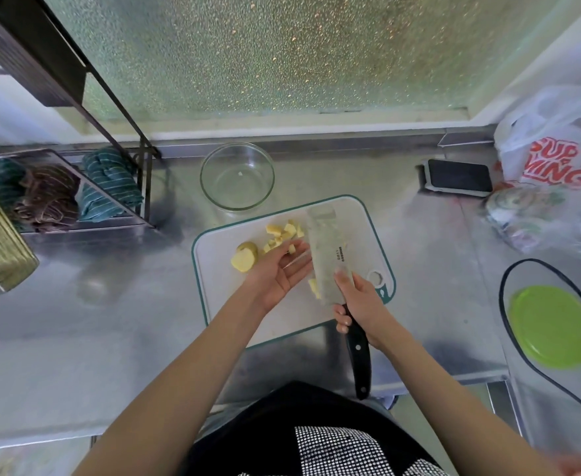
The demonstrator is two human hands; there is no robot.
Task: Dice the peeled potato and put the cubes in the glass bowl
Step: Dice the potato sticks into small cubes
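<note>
Cleaver (330, 255) btwn hands, bowl (237, 176) beyond.

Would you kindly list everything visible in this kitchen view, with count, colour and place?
glass bowl: one, clear, empty, behind the board
cutting board: one, white with teal rim, centre
potato cubes: several, yellow, on the board
uncut potato piece: one, yellow, board's left part
cleaver: one, steel blade, black handle
phone: one, black, right rear
plastic bags: white and clear, far right
green lid: one, right
striped cloths: teal and brown, left rack
left hand: open, palm up, beside the blade
right hand: grips the cleaver
</note>
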